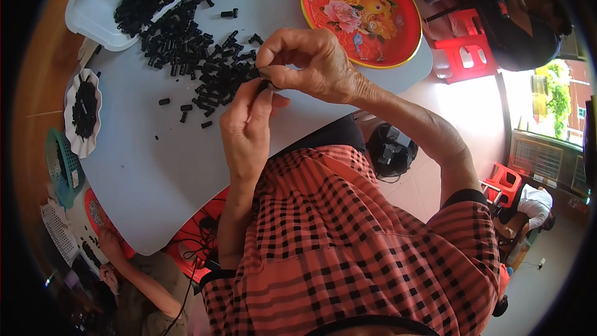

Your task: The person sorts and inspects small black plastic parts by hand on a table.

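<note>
My left hand (245, 127) and my right hand (311, 65) meet above the pale table (143, 168), both pinching one small black plastic part (266, 84) between their fingertips. Just beyond the hands lies a loose heap of several similar small black parts (199, 56), spreading toward a white tray (93, 6) that holds more of them. My checked red-and-black shirt fills the lower middle of the view.
A red round tray with a flower print (360, 12) sits at the table's far right. A white scalloped dish (84, 112) with black parts sits at the left edge. Another person's hand (109, 242) shows lower left. Red plastic stools (466, 43) stand on the floor to the right.
</note>
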`<state>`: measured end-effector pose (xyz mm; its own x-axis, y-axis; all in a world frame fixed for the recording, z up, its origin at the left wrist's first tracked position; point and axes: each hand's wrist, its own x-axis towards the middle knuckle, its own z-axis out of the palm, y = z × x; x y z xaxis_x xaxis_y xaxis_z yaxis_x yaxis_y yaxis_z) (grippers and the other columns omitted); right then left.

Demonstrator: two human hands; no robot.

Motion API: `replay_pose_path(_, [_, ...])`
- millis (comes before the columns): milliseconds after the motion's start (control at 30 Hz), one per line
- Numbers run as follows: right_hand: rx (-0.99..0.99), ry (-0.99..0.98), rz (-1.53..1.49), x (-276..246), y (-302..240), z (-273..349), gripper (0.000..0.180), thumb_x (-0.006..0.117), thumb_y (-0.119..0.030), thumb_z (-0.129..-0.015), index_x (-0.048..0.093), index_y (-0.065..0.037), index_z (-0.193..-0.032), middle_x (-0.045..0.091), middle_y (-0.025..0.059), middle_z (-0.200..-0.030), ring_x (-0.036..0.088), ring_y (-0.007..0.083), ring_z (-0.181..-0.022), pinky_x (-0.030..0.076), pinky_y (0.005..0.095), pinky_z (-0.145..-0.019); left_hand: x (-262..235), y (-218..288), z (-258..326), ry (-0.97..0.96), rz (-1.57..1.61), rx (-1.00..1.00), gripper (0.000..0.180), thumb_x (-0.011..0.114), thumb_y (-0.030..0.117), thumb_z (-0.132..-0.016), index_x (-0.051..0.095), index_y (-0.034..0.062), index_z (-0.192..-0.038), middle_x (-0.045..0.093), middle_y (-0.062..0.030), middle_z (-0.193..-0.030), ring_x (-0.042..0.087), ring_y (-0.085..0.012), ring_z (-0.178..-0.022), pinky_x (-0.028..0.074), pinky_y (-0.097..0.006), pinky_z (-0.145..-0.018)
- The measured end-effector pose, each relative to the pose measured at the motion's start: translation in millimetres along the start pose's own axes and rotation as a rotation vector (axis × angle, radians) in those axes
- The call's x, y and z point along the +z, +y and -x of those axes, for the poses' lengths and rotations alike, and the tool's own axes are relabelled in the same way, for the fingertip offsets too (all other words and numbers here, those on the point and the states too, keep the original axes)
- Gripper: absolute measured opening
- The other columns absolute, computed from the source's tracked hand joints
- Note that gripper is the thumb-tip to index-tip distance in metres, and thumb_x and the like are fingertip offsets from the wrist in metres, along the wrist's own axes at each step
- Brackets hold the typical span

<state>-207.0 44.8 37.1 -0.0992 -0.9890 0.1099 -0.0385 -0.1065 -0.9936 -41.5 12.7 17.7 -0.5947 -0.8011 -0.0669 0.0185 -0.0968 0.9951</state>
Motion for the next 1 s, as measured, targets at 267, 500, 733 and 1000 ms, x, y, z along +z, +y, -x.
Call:
replay_pose_path(267, [0.073, -0.080, -0.129, 7, -3, -3, 0.006, 0.061, 0.001, -0.083, 0.060, 0.001, -0.089, 0.062, 0.0032, -0.084, 0.061, 0.0080, -0.068, 0.052, 0.0214, -0.067, -2, 4, 0, 0.090, -0.162, 0.214, 0.019, 0.055, 0.008, -0.092, 0.058, -0.0041, -0.106, 0.064, -0.0068, -0.089, 0.060, -0.0105, -0.079, 0.048, -0.023, -0.075])
replay_pose_path(500, [0.025, 0.035, -0.223, 13, 2, -9, 0.005, 0.062, 0.001, -0.084, 0.060, 0.001, -0.089, 0.059, 0.0005, -0.081, 0.056, 0.0054, -0.073, 0.051, 0.0211, -0.067, -3, 0, -3, 0.207, 0.026, 0.306, 0.018, 0.060, 0.003, -0.089, 0.059, -0.0059, -0.104, 0.060, -0.0033, -0.086, 0.055, -0.0074, -0.076, 0.045, -0.021, -0.070])
replay_pose_path(733, [-0.117, -0.002, 0.116, 13, 3, -9, 0.007, 0.063, -0.001, -0.082, 0.061, -0.002, -0.090, 0.062, 0.0012, -0.080, 0.059, 0.0061, -0.073, 0.051, 0.0217, -0.070, -8, -3, -4, 0.178, -0.126, 0.252, 0.016, 0.063, 0.006, -0.087, 0.061, -0.0026, -0.100, 0.059, -0.0004, -0.080, 0.053, -0.0066, -0.071, 0.044, -0.021, -0.065])
replay_pose_path(1000, [-0.316, -0.069, 0.362, 8, 3, -12, 0.009, 0.067, -0.002, -0.077, 0.064, -0.004, -0.085, 0.065, 0.0049, -0.078, 0.063, 0.0125, -0.071, 0.051, 0.0253, -0.064, -11, -2, -5, 0.159, -0.354, 0.290, 0.014, 0.062, 0.008, -0.087, 0.062, -0.0015, -0.098, 0.060, -0.0048, -0.078, 0.056, -0.0109, -0.070, 0.046, -0.025, -0.065])
